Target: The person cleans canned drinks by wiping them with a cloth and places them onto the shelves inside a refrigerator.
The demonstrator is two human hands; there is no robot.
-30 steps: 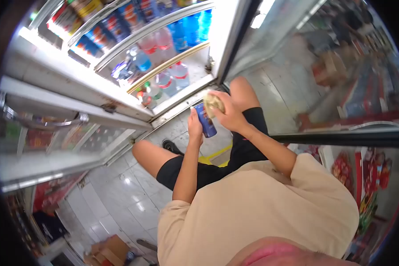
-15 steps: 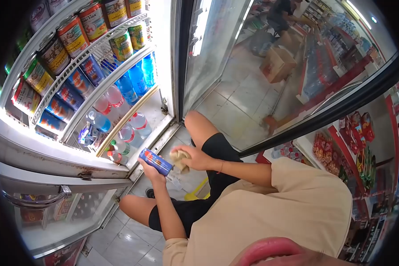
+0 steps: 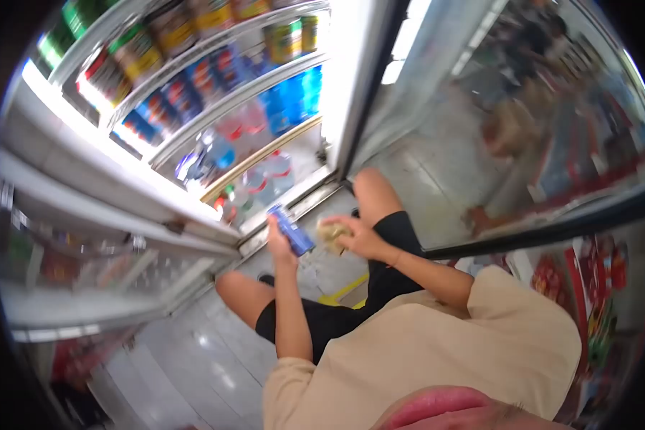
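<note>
1. Holding a slim blue metal can (image 3: 291, 231) in the closed left hand (image 3: 280, 247), tilted, before the open white-walled cooler (image 3: 347, 79).
2. Bunching a crumpled pale-yellow cloth (image 3: 331, 235) in the right hand (image 3: 362, 240), just beside the can; probably not touching, given the blur.
3. Judged midway with this can: out in hand, not set on a shelf.
4. Beyond, stocked with multicoloured metal cans (image 3: 136, 59) in rows, blue plastic bottles (image 3: 282, 104) below.

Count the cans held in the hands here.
1: a blue can in the left hand. The right hand holds a pale cloth, with no can visible there.
</note>
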